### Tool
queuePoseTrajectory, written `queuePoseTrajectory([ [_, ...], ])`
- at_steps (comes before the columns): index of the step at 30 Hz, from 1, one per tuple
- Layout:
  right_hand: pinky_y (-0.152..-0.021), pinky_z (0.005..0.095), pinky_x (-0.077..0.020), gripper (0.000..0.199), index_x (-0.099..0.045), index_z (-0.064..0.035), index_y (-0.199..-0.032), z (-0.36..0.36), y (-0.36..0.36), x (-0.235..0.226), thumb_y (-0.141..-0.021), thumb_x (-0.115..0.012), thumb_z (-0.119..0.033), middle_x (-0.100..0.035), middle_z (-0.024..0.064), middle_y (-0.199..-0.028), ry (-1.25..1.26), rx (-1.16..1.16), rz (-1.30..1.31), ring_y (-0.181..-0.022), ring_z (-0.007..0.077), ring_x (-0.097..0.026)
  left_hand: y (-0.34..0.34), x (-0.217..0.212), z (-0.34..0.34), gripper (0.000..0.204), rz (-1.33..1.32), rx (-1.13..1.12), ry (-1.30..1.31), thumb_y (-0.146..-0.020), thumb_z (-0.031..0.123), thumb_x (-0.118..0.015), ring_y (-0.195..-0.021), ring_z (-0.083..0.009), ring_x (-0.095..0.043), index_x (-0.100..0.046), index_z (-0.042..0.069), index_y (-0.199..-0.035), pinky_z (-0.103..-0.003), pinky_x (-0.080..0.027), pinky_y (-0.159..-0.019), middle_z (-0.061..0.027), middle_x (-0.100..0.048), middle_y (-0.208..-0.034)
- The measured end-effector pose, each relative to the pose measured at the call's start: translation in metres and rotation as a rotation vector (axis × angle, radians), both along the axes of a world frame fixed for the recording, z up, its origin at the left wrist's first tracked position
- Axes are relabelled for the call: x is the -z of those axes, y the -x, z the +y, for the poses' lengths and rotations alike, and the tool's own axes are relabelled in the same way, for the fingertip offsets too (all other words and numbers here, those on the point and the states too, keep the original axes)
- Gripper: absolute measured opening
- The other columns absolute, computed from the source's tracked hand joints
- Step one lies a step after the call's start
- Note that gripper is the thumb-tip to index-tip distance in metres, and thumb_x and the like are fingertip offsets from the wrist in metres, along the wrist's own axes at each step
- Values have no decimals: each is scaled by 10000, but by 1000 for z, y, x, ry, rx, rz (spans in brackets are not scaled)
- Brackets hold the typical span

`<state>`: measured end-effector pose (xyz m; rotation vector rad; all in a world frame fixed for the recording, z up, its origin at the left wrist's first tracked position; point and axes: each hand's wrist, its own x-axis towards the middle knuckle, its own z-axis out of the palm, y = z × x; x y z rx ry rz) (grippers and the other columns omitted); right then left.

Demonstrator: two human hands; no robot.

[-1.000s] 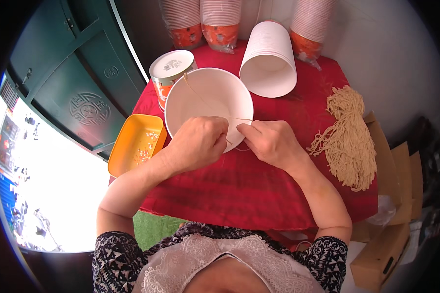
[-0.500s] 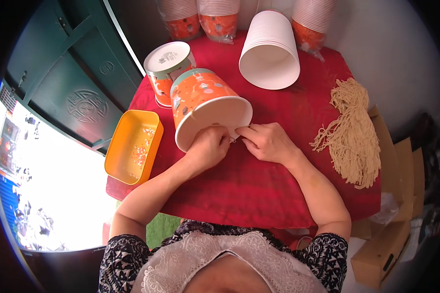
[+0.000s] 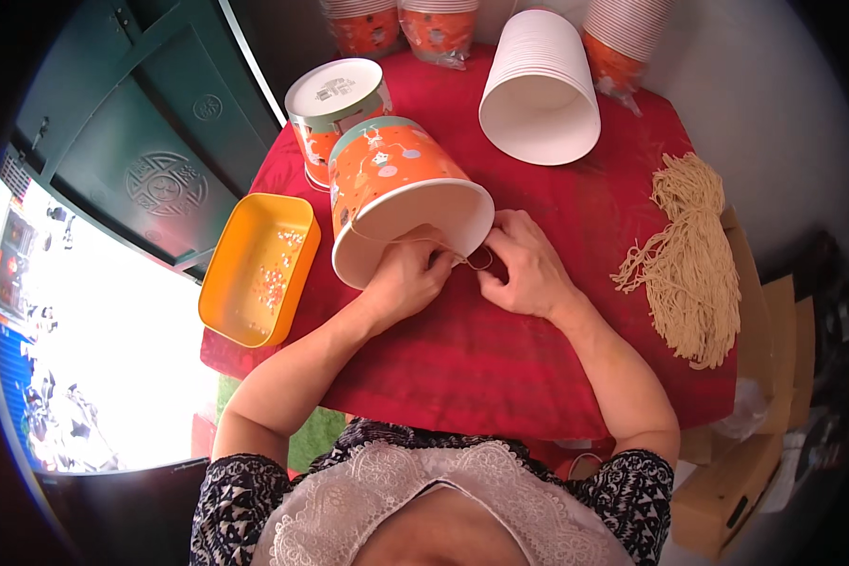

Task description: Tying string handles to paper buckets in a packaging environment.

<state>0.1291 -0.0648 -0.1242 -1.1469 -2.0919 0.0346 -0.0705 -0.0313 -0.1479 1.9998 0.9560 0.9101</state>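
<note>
In the middle of the frame, my left hand (image 3: 410,278) is pinching the lower rim of the tipped orange bucket (image 3: 385,170), with a tan string (image 3: 374,239) running across its mouth. Just to the right, my right hand (image 3: 530,269) is keeping bent fingers near the rim; I can't tell whether they're gripping the string.

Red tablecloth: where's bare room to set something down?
Bare cloth lies between the right hand and the beige string bundle, and between the forearms. It's crowded at left: yellow box, tilted orange tub, upturned tub.
</note>
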Motion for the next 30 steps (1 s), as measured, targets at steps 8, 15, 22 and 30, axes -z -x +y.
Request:
queuePoseTrajectory([
  [8, -444, 261, -391, 158, -526, -21, -742, -16, 0, -8, -899, -539, -4, -569, 57, -636, 212, -184, 442, -501, 93, -512, -3, 1, 0, 147, 31, -21, -12, -854, 82, -572, -804, -344, -664, -683, -11, -869, -426, -523, -746, -195, -671, -845],
  [15, -458, 250, -389, 179, -527, -20, -785, -21, 3, -21, -955, -532, -78, -552, 21, -574, 554, -162, 710, -503, 66, -487, -3, -5, 0, 96, 65, -49, -80, -815, 58, -588, -763, -347, -654, -625, -22, -777, -429, -511, -686, -190, -649, -778],
  [22, -586, 456, -527, 197, -632, -27, -809, -22, 3, -14, -832, -673, -219, -651, 154, -641, 478, 114, -98, -616, 353, -660, -4, -6, 0, 81, 68, -76, -54, -797, 45, -594, -731, -343, -654, -626, -20, -761, -423, -511, -665, -183, -652, -762],
  [30, -496, 446, -474, 154, -584, -20, -809, -29, 10, -20, -793, -689, -131, -586, 156, -567, 338, -135, -314, -544, 344, -617, -3, -7, 1, 91, 71, -55, 18, -790, 55, -601, -744, -338, -659, -639, -23, -764, -420, -514, -678, -186, -661, -779],
])
